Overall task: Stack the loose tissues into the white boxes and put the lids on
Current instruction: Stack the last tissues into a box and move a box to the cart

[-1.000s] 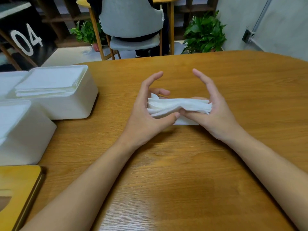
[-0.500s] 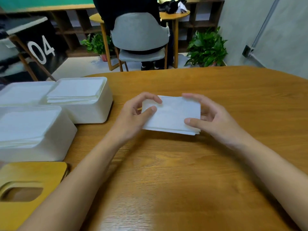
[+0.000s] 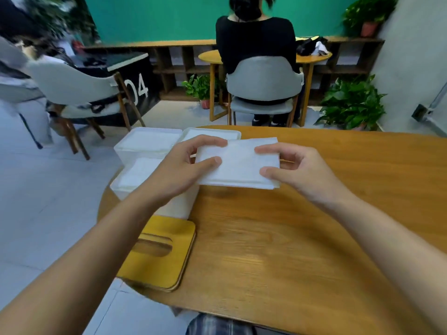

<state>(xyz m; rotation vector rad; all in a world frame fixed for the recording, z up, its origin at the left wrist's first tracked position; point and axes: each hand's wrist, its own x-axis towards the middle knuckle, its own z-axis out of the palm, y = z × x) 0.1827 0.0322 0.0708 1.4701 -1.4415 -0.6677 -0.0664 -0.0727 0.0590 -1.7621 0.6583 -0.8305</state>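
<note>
Tissue stack [image 3: 238, 163]: you hold it flat by both short ends, with its long axis running left to right, roughly along the table's [image 3: 302, 250] near edge and its broad face up. It sits over the far left part of the table, and a shadow falls on the wood under its near edge. I cannot tell whether it touches the wood.

Your left hand [image 3: 180, 170] pinches the left end, thumb on top and forefinger curled over the far edge. Your right hand [image 3: 297, 170] grips the right end the same way.

Just left of the stack, three white boxes stand together along the table's left edge, all lidless and filled with tissue. They are the near white box [image 3: 135, 180], partly behind your left hand, the far-left white box [image 3: 145, 143] and the far white box [image 3: 210, 132].

A wooden lid [image 3: 159, 257] with an oval slot lies flat at the left edge, just in front of the near box.

Open wood stretches right of the stack and toward the near edge.
</note>
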